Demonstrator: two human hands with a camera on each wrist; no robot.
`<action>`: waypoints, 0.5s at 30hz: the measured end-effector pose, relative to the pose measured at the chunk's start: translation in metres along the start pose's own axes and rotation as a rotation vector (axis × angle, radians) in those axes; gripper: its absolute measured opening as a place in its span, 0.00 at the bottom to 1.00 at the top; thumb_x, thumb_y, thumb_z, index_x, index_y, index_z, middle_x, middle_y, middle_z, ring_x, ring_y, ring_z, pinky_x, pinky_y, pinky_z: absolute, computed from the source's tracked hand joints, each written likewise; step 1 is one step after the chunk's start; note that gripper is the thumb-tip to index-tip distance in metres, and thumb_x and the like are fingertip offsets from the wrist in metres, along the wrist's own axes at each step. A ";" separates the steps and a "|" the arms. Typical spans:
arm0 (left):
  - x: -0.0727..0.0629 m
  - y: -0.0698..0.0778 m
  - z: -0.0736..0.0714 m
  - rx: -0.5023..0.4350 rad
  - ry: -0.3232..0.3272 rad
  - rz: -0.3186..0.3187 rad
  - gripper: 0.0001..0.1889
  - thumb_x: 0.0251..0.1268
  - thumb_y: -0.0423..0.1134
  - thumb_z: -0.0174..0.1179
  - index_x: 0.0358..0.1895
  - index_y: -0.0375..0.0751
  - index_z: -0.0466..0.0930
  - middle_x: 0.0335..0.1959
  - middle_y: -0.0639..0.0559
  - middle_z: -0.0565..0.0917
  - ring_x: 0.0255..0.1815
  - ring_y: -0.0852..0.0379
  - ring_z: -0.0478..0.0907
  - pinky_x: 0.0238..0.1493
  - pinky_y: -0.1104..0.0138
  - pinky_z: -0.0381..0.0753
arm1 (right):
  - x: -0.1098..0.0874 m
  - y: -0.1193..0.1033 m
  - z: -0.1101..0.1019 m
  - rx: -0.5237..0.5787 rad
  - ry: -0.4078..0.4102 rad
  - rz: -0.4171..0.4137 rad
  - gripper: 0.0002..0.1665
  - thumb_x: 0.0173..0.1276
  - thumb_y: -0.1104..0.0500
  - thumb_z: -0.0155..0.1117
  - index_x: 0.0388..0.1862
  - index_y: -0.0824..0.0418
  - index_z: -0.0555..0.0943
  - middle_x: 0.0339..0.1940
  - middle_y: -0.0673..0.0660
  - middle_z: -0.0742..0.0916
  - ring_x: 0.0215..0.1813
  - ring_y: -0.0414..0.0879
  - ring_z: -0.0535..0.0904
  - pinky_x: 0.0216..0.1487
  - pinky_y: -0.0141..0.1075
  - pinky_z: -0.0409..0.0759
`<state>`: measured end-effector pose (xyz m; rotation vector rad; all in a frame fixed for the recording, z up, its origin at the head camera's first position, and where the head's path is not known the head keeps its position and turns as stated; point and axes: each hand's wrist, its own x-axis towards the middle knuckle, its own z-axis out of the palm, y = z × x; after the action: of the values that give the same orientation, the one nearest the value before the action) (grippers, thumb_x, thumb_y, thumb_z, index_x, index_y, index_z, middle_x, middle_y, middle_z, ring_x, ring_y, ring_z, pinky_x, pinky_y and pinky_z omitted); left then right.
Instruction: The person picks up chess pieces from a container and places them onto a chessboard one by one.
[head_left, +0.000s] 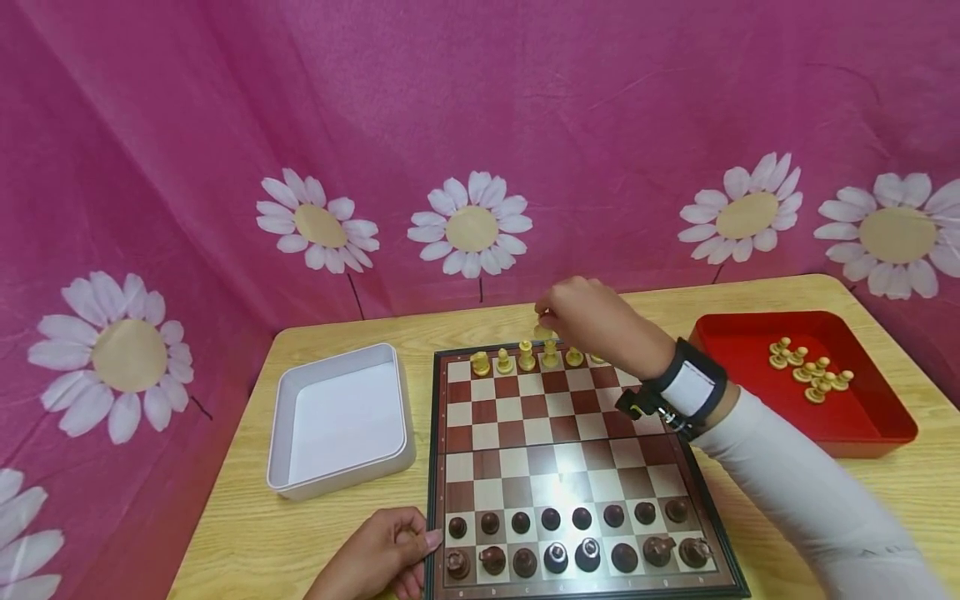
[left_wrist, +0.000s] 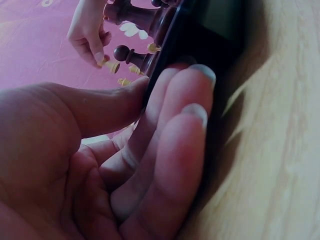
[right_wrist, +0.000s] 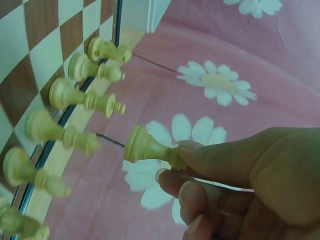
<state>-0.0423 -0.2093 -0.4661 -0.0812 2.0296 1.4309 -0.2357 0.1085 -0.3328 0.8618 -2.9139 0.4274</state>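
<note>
My right hand [head_left: 592, 321] is raised over the far edge of the chessboard [head_left: 536, 475]. Between thumb and fingertips it pinches a cream chess piece [right_wrist: 147, 145] near the top, its base pointing away from the hand; the fingers hide its head. Close by, several cream pieces stand along the far row, among them a king [right_wrist: 85, 97] and a queen [right_wrist: 57, 131]. At the near left corner my left hand [head_left: 386, 550] grips the board's edge, thumb [left_wrist: 112, 107] against the rim and fingers curled at its side and underneath.
Dark pieces [head_left: 550, 521] fill the two near rows of the board. A red tray [head_left: 885, 408] on the right holds several cream pawns [head_left: 817, 371]. On the left stands a white tray [head_left: 345, 408]. A pink flowered cloth [head_left: 600, 125] hangs behind the table [head_left: 232, 517].
</note>
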 end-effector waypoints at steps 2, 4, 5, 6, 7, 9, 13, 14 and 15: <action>0.000 -0.001 0.000 0.000 0.002 -0.007 0.14 0.76 0.46 0.62 0.36 0.38 0.79 0.17 0.53 0.82 0.18 0.61 0.80 0.21 0.71 0.81 | 0.004 -0.005 0.003 -0.006 -0.011 -0.012 0.10 0.71 0.62 0.72 0.48 0.63 0.90 0.41 0.58 0.93 0.39 0.48 0.87 0.43 0.43 0.87; 0.000 -0.001 0.000 0.001 0.002 -0.007 0.14 0.76 0.46 0.62 0.36 0.38 0.79 0.17 0.53 0.82 0.17 0.61 0.80 0.21 0.71 0.81 | 0.008 -0.011 0.005 -0.013 -0.023 -0.022 0.09 0.72 0.61 0.71 0.47 0.62 0.90 0.41 0.57 0.93 0.39 0.47 0.87 0.41 0.42 0.87; 0.000 -0.001 0.000 0.000 0.001 -0.007 0.14 0.76 0.46 0.62 0.36 0.38 0.79 0.17 0.53 0.82 0.17 0.61 0.80 0.21 0.71 0.81 | 0.009 -0.013 0.005 -0.013 -0.029 -0.026 0.08 0.72 0.62 0.70 0.47 0.62 0.90 0.41 0.56 0.93 0.38 0.47 0.87 0.40 0.41 0.86; 0.000 -0.001 0.000 0.000 0.001 -0.008 0.14 0.76 0.46 0.62 0.36 0.37 0.79 0.17 0.53 0.82 0.17 0.61 0.80 0.21 0.71 0.81 | 0.011 -0.016 0.006 -0.013 -0.033 -0.031 0.07 0.72 0.61 0.70 0.46 0.61 0.90 0.40 0.56 0.92 0.38 0.46 0.86 0.39 0.40 0.86; -0.001 0.000 0.000 -0.002 0.000 -0.006 0.14 0.76 0.46 0.62 0.36 0.37 0.79 0.17 0.53 0.82 0.17 0.61 0.80 0.20 0.71 0.81 | 0.013 -0.018 0.007 -0.012 -0.036 -0.037 0.07 0.72 0.61 0.70 0.45 0.61 0.90 0.39 0.55 0.92 0.36 0.46 0.86 0.37 0.40 0.85; -0.002 0.001 0.001 -0.006 -0.003 -0.001 0.14 0.76 0.46 0.62 0.36 0.37 0.79 0.17 0.54 0.82 0.17 0.61 0.80 0.20 0.72 0.80 | 0.016 -0.024 0.008 0.003 -0.043 -0.048 0.06 0.73 0.61 0.69 0.44 0.60 0.90 0.37 0.54 0.92 0.34 0.44 0.84 0.35 0.38 0.83; -0.002 0.003 0.000 -0.018 -0.011 0.005 0.15 0.76 0.46 0.62 0.35 0.37 0.79 0.16 0.54 0.81 0.17 0.61 0.80 0.20 0.72 0.80 | 0.022 -0.033 0.012 0.025 -0.046 -0.086 0.06 0.72 0.61 0.70 0.44 0.61 0.90 0.37 0.54 0.92 0.33 0.42 0.84 0.37 0.37 0.84; -0.002 0.003 0.000 -0.018 -0.013 0.008 0.15 0.76 0.46 0.62 0.35 0.37 0.78 0.16 0.54 0.82 0.17 0.61 0.80 0.20 0.72 0.80 | 0.024 -0.035 0.013 0.028 -0.041 -0.100 0.06 0.71 0.62 0.71 0.44 0.61 0.90 0.37 0.54 0.92 0.34 0.42 0.84 0.38 0.37 0.85; -0.002 0.003 0.000 -0.019 -0.014 0.009 0.15 0.76 0.46 0.62 0.35 0.37 0.78 0.16 0.53 0.82 0.17 0.61 0.80 0.20 0.72 0.80 | 0.025 -0.036 0.014 0.029 -0.036 -0.111 0.06 0.71 0.62 0.72 0.44 0.61 0.90 0.37 0.54 0.92 0.34 0.41 0.85 0.38 0.37 0.85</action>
<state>-0.0421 -0.2091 -0.4624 -0.0694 2.0076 1.4522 -0.2372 0.0621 -0.3333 1.0400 -2.8809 0.4506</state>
